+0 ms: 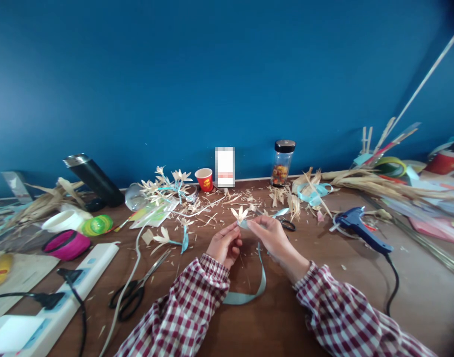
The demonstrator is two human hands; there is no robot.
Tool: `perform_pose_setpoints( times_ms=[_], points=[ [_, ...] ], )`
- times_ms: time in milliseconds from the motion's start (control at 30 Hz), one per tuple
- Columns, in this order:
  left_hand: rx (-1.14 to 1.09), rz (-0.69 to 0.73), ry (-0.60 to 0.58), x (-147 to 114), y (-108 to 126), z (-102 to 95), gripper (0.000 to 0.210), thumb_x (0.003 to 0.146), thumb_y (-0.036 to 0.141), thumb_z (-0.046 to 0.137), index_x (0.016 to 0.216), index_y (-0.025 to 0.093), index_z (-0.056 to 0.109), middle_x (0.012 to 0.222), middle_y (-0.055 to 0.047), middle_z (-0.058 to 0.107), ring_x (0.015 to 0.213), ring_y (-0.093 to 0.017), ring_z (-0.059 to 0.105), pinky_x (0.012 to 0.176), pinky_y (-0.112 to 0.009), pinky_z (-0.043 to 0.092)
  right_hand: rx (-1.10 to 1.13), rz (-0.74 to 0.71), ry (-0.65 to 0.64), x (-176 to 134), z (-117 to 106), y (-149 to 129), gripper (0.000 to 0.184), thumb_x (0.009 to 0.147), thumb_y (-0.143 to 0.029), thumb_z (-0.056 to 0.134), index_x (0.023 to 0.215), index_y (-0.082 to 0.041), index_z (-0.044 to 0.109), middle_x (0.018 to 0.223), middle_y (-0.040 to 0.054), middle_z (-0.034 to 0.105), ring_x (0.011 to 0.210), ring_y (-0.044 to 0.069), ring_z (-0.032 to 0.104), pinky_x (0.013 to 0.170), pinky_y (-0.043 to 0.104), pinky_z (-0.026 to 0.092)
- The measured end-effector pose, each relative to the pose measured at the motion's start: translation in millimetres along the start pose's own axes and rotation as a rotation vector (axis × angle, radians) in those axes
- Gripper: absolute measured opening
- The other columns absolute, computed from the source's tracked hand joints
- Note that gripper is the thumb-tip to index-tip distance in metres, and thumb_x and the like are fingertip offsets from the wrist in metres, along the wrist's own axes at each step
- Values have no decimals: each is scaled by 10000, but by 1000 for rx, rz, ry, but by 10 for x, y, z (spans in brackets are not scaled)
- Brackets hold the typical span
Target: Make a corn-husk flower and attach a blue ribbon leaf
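Note:
Between my hands is a small pale flower [239,213] with pointed petals that look like dried husk. My left hand [226,243] pinches it from below, at its base. With thumb and fingers closed, my right hand [269,235] grips a light blue ribbon [263,282] right beside the flower's base. The ribbon's free length loops down onto the brown table. To the left lies another flower [162,236] with a blue-wrapped stem. Behind it stands a bunch of similar pale flowers [180,176] on blue stems.
Black-handled scissors [132,292] lie left of my hands, near a white power strip [74,292] and its cords. At right rests a blue glue gun [360,228]. Husk scraps, a red paper cup [204,180] and a lidded jar [283,163] are along the blue wall.

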State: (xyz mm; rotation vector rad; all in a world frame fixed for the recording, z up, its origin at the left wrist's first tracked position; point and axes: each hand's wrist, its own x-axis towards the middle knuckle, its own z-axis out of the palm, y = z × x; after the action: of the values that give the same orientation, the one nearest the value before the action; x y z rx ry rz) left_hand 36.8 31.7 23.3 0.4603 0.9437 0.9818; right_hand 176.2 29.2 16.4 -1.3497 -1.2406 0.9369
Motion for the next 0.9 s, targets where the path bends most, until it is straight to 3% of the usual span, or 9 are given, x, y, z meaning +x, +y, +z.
perform_pose_setpoints(
  times_ms=[367, 533, 733, 900],
  points=[
    [10, 10, 27, 11, -14, -2, 269, 750, 104, 603, 1017, 128, 589, 595, 21, 529, 449, -30, 486, 322, -72, 305, 9, -3, -14, -18, 3, -35, 225, 714, -359, 576, 641, -147, 604, 540, -26, 520, 502, 91, 418, 483, 218, 323],
    [17, 45, 58, 21, -18, 5, 226, 748, 85, 587, 969, 122, 617, 575, 18, 534, 434, -30, 478, 316, -78, 287, 76, -63, -89, -36, 19, -24, 237, 744, -381, 563, 665, -158, 580, 558, -27, 501, 512, 90, 421, 487, 211, 343],
    [117, 131, 93, 49, -80, -10, 245, 702, 120, 634, 946, 134, 656, 545, 8, 555, 445, -51, 492, 321, -104, 283, 314, 45, -145, -39, 66, 21, 262, 726, -418, 604, 746, -158, 578, 690, 31, 613, 602, 132, 562, 616, 270, 482],
    [278, 282, 122, 105, -157, -71, 311, 678, 183, 654, 979, 102, 663, 560, -17, 606, 460, -78, 516, 321, -132, 295, 388, 91, -126, -53, 88, 20, 288, 681, -420, 663, 766, -154, 592, 725, 54, 652, 660, 169, 618, 669, 311, 516]
  ],
)
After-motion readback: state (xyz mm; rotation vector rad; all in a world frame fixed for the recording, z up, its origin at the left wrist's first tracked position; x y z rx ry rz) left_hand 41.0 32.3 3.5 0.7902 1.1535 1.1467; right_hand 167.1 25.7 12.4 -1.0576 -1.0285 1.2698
